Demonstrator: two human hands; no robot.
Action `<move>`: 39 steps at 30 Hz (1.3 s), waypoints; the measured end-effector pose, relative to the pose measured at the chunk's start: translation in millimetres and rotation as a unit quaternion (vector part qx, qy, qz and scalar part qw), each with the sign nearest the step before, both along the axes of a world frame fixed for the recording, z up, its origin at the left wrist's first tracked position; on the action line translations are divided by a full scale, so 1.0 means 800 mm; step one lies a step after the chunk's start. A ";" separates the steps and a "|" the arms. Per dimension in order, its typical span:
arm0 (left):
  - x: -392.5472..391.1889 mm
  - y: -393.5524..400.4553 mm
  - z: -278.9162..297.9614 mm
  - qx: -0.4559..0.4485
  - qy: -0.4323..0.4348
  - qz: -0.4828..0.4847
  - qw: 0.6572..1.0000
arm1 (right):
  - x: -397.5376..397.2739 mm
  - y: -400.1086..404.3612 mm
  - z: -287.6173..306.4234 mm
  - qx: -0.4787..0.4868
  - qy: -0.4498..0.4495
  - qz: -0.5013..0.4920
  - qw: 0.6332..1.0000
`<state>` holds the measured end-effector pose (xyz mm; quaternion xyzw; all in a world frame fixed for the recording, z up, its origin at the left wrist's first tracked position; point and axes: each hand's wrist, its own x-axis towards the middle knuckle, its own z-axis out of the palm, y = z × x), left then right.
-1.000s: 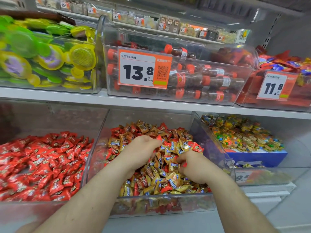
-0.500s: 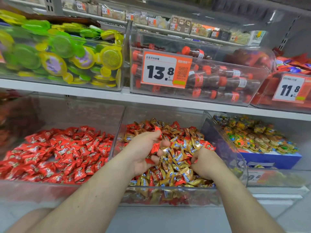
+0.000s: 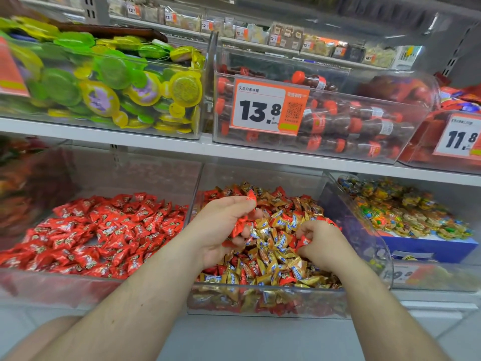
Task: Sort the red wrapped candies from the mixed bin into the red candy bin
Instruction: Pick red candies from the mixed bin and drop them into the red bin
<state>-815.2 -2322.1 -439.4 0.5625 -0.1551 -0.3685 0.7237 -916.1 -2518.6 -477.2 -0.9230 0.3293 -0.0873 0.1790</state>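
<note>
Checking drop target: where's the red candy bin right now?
Head view, lower shelf, left of centre: the red candy bin sits directly left of the mixed bin, under the green and yellow sweets bin. The left hand is over the mixed bin.

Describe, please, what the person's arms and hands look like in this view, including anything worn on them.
Both forearms are bare right up to the bottom edge of the picture, with no sleeve showing. The left hand and right hand wear no gloves, and no watch, bracelet or ring shows on either. Nails look short and unpainted where visible.
</note>
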 end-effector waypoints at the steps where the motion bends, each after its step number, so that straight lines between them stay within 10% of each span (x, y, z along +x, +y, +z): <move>1: 0.002 0.003 0.000 -0.005 -0.001 0.000 1.000 | -0.003 0.000 0.005 0.003 -0.023 -0.016 1.000; 4: 0.011 0.018 0.005 -0.030 0.009 -0.007 0.999 | -0.014 0.007 0.032 0.092 -0.175 -0.059 0.979; 7: 0.023 0.043 0.013 -0.068 0.048 -0.023 0.996 | -0.014 0.035 0.057 0.366 -0.317 -0.035 0.874; 13: 0.062 0.113 0.013 -0.131 0.161 -0.008 0.978 | 0.011 0.119 0.094 0.639 -0.284 0.060 0.713; 32: 0.132 0.238 -0.023 -0.004 0.157 0.206 0.966 | 0.172 0.280 0.095 0.642 -0.084 0.024 0.762; 39: 0.130 0.238 -0.020 0.000 0.107 0.186 0.977 | 0.169 0.274 0.087 0.684 -0.100 0.029 0.722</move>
